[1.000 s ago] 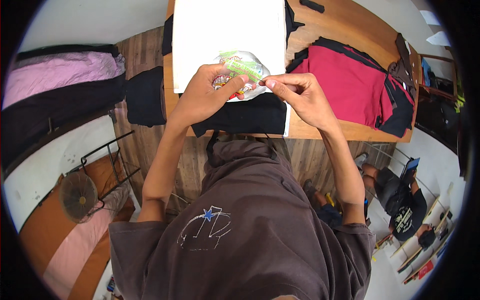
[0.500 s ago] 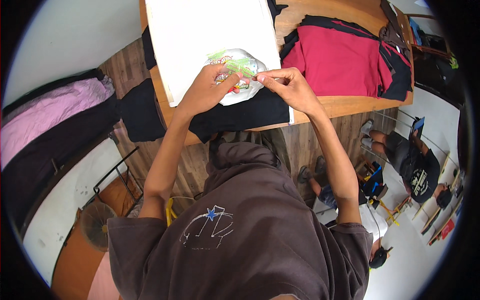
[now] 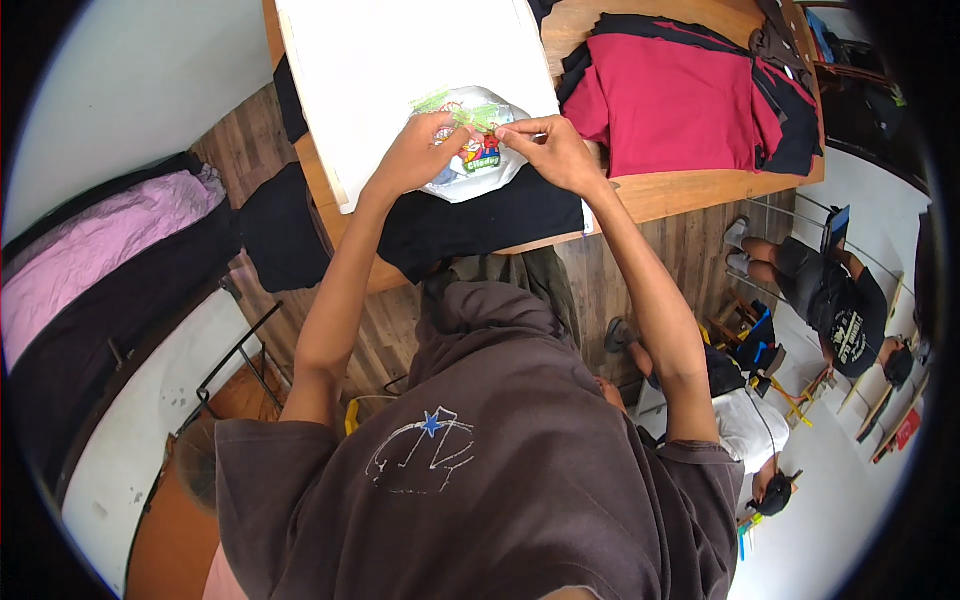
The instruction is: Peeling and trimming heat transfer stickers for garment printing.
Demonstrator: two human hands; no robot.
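Two garments are spread on the wooden table (image 3: pixel 690 195): a red shirt (image 3: pixel 680 100) and a black one (image 3: pixel 480 225) under a white sheet (image 3: pixel 400 60). A printed transfer film (image 3: pixel 478 150) is pinched upon these by the left hand (image 3: pixel 415 155) and right hand (image 3: pixel 550 150).

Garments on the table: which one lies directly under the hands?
The black garment at the table's near edge, beneath the white printed piece that the left hand and right hand hold. The red garment lies apart, to the right.
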